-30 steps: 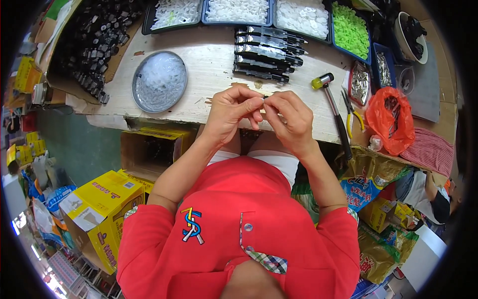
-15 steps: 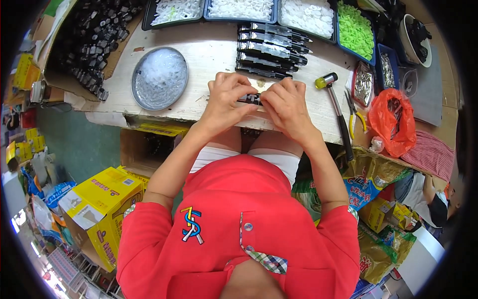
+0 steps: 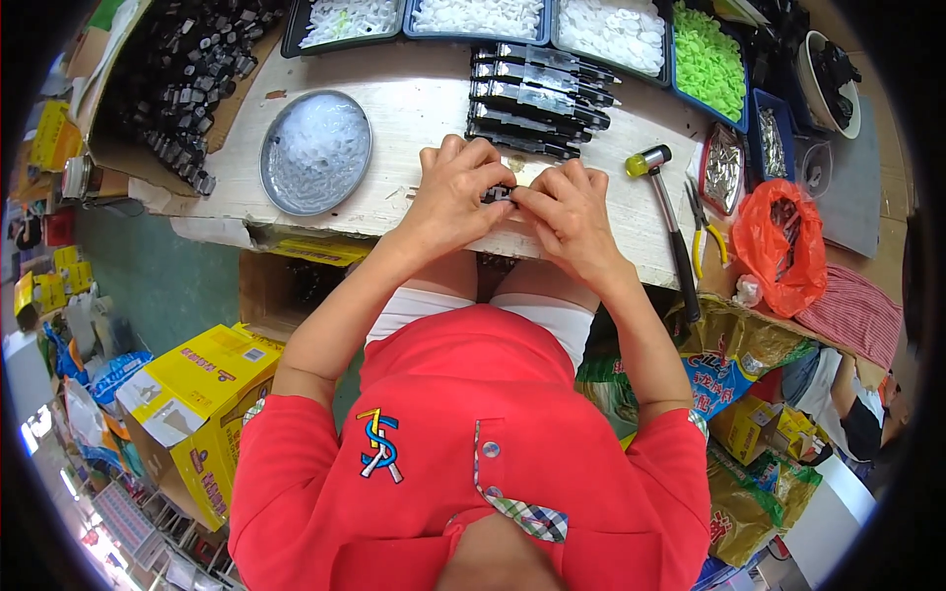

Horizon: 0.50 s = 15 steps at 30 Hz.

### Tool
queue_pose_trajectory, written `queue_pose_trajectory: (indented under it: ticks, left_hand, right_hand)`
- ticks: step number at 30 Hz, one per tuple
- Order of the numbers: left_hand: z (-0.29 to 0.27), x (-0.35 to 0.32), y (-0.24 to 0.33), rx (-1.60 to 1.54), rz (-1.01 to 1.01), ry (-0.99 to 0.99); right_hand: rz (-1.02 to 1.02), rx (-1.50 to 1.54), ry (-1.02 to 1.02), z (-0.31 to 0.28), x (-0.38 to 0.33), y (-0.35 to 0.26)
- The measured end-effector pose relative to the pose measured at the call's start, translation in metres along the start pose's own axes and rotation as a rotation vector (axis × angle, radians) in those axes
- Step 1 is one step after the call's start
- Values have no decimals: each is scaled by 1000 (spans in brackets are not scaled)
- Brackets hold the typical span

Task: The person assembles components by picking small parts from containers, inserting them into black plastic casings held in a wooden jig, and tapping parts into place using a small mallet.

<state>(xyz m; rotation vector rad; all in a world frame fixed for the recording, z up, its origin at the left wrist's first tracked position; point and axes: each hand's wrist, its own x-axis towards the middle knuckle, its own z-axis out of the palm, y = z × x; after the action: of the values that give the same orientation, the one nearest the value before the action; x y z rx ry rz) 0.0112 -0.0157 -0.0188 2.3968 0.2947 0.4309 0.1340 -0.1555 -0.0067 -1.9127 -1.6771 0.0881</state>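
Note:
A small black plastic part [image 3: 498, 194] lies between my two hands, low over the table near its front edge. Fingers and thumb of my left hand [image 3: 455, 192] are closed round its left end. My right hand [image 3: 570, 209] pinches at the right end, its fingertips meeting the part. Most of the part is covered by my fingers. Just beyond my hands lies a row of several long black assemblies [image 3: 537, 98] with shiny metal plates, side by side. To the left sits a round metal dish [image 3: 271, 187] of clear and white small pieces.
Trays of white pieces [image 3: 478, 18] and a tray of green pieces [image 3: 708, 69] line the back. At left is a box of black parts [image 3: 192, 89]. A hammer [image 3: 670, 212], yellow-handled pliers [image 3: 706, 236] and a red plastic bag [image 3: 778, 246] lie at right.
My left hand has shifted slightly, and the visible bit of the black part looks shorter and turned. My right hand has moved slightly, still pinching. The table things stay put.

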Motion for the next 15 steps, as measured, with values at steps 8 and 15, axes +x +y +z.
queue_pose_trajectory:
  ticks: [8, 15]
  left_hand:
    - [-4, 4, 5, 120, 107, -15]
    - [-21, 41, 34, 521, 127, -392]
  right_hand:
    - [-26, 38, -19, -2, -2, 4]
    - [90, 28, 245, -40, -8, 47]
